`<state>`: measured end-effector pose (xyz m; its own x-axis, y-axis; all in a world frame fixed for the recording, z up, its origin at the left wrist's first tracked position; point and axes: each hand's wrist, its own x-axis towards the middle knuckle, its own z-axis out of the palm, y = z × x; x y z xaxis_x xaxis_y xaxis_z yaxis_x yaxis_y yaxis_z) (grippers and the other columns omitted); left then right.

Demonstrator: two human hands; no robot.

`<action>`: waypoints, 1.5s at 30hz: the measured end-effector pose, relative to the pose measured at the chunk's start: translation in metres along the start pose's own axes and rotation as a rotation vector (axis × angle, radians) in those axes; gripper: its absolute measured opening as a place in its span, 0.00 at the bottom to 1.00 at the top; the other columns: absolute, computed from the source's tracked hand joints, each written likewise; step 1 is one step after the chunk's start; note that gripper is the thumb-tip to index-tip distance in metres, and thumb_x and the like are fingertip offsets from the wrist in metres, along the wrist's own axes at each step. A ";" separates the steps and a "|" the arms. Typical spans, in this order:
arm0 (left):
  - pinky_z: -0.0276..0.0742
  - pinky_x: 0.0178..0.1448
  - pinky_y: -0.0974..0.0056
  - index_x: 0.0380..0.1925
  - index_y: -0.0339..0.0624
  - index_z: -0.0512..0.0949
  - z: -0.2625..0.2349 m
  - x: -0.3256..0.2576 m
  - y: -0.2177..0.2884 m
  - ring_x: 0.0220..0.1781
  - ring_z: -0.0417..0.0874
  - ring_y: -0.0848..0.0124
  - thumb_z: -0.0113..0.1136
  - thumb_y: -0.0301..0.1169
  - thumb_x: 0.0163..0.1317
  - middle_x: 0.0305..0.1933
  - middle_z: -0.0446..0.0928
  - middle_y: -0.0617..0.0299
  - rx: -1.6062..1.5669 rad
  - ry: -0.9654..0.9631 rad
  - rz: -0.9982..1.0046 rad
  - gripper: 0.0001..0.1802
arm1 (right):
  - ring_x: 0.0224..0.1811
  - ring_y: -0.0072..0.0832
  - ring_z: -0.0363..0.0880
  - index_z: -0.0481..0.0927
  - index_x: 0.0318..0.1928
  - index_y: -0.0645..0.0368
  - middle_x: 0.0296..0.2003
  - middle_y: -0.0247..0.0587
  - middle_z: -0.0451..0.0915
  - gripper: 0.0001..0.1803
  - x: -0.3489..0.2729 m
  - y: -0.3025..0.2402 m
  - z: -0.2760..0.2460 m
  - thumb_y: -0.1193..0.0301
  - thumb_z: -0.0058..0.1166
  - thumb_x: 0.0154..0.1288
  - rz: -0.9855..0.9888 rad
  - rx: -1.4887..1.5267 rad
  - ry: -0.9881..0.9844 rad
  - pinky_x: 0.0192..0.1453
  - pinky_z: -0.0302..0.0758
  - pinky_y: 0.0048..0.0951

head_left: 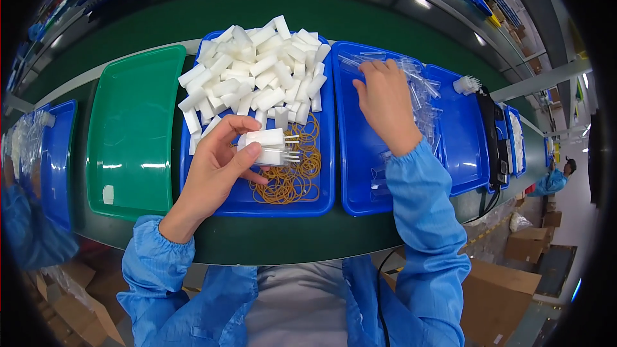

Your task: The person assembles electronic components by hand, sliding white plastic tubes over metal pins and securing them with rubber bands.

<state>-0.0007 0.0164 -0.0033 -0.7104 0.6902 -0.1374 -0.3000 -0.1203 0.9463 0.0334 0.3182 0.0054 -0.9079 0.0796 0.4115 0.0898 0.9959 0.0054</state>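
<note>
My left hand (pixel 226 160) is closed on a small bundle: a white foam block (pixel 265 137) and clear plastic tubes (pixel 272 156), with several thin white rods sticking out to the right. The bundle is above a blue tray (pixel 327 173) holding a pile of white foam blocks (pixel 260 64) and a heap of tan rubber bands (pixel 286 186). Over the blue tray to the right (pixel 350 154), my right hand (pixel 387 99) reaches down at loose clear plastic tubes (pixel 421 96). Its thumb stands apart from the fingers, whose tips are partly hidden among the tubes.
On the left lies a green tray (pixel 132 135). A third blue tray (pixel 466 154) on the right holds a bundle of white-tipped pieces (pixel 467 85) at its far end. A dark device with a cable (pixel 498 148) stands beside it. Cardboard boxes (pixel 498 302) sit below the bench, and a co-worker's blue sleeve (pixel 26 225) shows at far left.
</note>
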 end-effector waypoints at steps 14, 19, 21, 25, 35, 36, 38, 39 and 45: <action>0.87 0.46 0.65 0.58 0.36 0.73 -0.002 -0.001 0.001 0.54 0.82 0.68 0.61 0.26 0.69 0.53 0.79 0.55 -0.012 -0.041 0.067 0.18 | 0.39 0.41 0.78 0.82 0.39 0.66 0.32 0.49 0.81 0.08 -0.014 -0.021 -0.036 0.78 0.59 0.59 -0.026 0.334 0.006 0.45 0.73 0.40; 0.85 0.50 0.65 0.56 0.37 0.74 0.001 -0.003 -0.005 0.54 0.82 0.69 0.64 0.25 0.67 0.53 0.78 0.57 0.034 -0.023 0.138 0.19 | 0.33 0.28 0.75 0.83 0.41 0.67 0.30 0.42 0.77 0.07 -0.042 -0.067 -0.067 0.79 0.59 0.63 0.121 0.892 -0.026 0.39 0.71 0.27; 0.83 0.53 0.65 0.55 0.38 0.75 0.003 -0.004 -0.005 0.54 0.81 0.70 0.66 0.25 0.65 0.53 0.77 0.58 0.199 0.020 0.194 0.19 | 0.32 0.22 0.73 0.83 0.43 0.68 0.31 0.39 0.77 0.07 -0.053 -0.074 -0.059 0.80 0.59 0.65 0.147 1.190 0.021 0.38 0.70 0.22; 0.82 0.53 0.65 0.54 0.39 0.77 0.002 -0.002 -0.007 0.53 0.81 0.70 0.67 0.25 0.64 0.52 0.76 0.59 0.315 0.029 0.275 0.18 | 0.33 0.20 0.74 0.84 0.44 0.68 0.33 0.39 0.79 0.07 -0.064 -0.079 -0.047 0.79 0.59 0.67 0.282 1.316 0.029 0.39 0.71 0.22; 0.81 0.50 0.67 0.52 0.40 0.80 0.007 0.000 -0.010 0.53 0.80 0.68 0.70 0.24 0.59 0.53 0.75 0.57 0.480 0.003 0.352 0.19 | 0.31 0.22 0.78 0.84 0.43 0.67 0.30 0.40 0.82 0.07 -0.072 -0.089 -0.040 0.79 0.61 0.65 0.285 1.306 -0.026 0.36 0.73 0.22; 0.81 0.50 0.66 0.51 0.41 0.81 0.008 0.000 -0.010 0.53 0.81 0.67 0.70 0.23 0.58 0.52 0.75 0.57 0.497 0.006 0.374 0.19 | 0.31 0.22 0.78 0.85 0.43 0.67 0.30 0.41 0.83 0.08 -0.073 -0.090 -0.043 0.79 0.61 0.65 0.318 1.326 -0.029 0.35 0.73 0.23; 0.80 0.49 0.65 0.49 0.41 0.82 0.005 0.000 -0.013 0.52 0.81 0.67 0.71 0.22 0.56 0.52 0.77 0.57 0.540 0.014 0.410 0.19 | 0.30 0.22 0.79 0.85 0.43 0.67 0.30 0.42 0.83 0.08 -0.074 -0.091 -0.046 0.79 0.62 0.64 0.347 1.350 -0.033 0.35 0.73 0.23; 0.80 0.49 0.64 0.47 0.41 0.83 0.005 0.000 -0.013 0.52 0.81 0.66 0.71 0.22 0.54 0.51 0.78 0.57 0.581 0.021 0.446 0.18 | 0.30 0.22 0.79 0.85 0.43 0.67 0.30 0.42 0.83 0.08 -0.075 -0.092 -0.047 0.80 0.62 0.64 0.317 1.351 -0.023 0.34 0.73 0.23; 0.79 0.49 0.64 0.45 0.41 0.86 0.007 -0.003 -0.009 0.49 0.83 0.66 0.72 0.21 0.52 0.49 0.80 0.57 0.561 0.069 0.394 0.17 | 0.28 0.22 0.79 0.85 0.43 0.68 0.30 0.43 0.83 0.09 -0.075 -0.092 -0.046 0.80 0.63 0.62 0.229 1.257 0.035 0.31 0.72 0.22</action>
<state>0.0082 0.0204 -0.0099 -0.7435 0.6212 0.2475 0.3511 0.0476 0.9351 0.1120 0.2187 0.0156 -0.9101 0.2722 0.3125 -0.2224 0.3154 -0.9225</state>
